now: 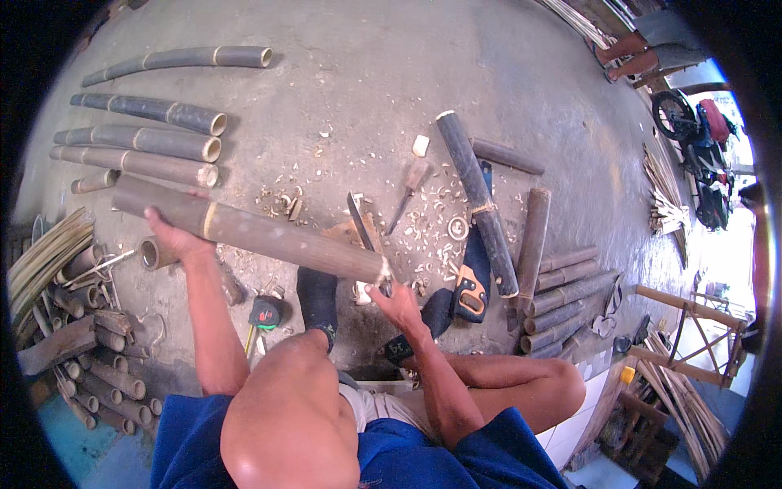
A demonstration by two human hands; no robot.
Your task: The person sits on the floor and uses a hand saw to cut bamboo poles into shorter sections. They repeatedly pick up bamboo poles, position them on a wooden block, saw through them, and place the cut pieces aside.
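A thick brown bamboo pole [277, 238] lies slantwise across my lap side, its near end toward my right. My left hand [177, 239] is wrapped round it from below, close to its far left end. My right hand [401, 308] is closed at the pole's cut right end on what looks like a knife [363, 222]. The dark blade points up and away past that end; the handle is mostly hidden by my fingers. Pale shavings [423, 244] are scattered on the floor beyond, around a chisel-like tool with a wooden handle [415, 175].
Several bamboo lengths [134, 140] lie at the far left. A dark bamboo pole [481, 204] rests beside a handsaw [471, 293]. A tape measure [267, 312] sits near my left leg. Cut bamboo is stacked at left [114, 379] and right [570, 293]. Another person's legs [631, 57] show far right.
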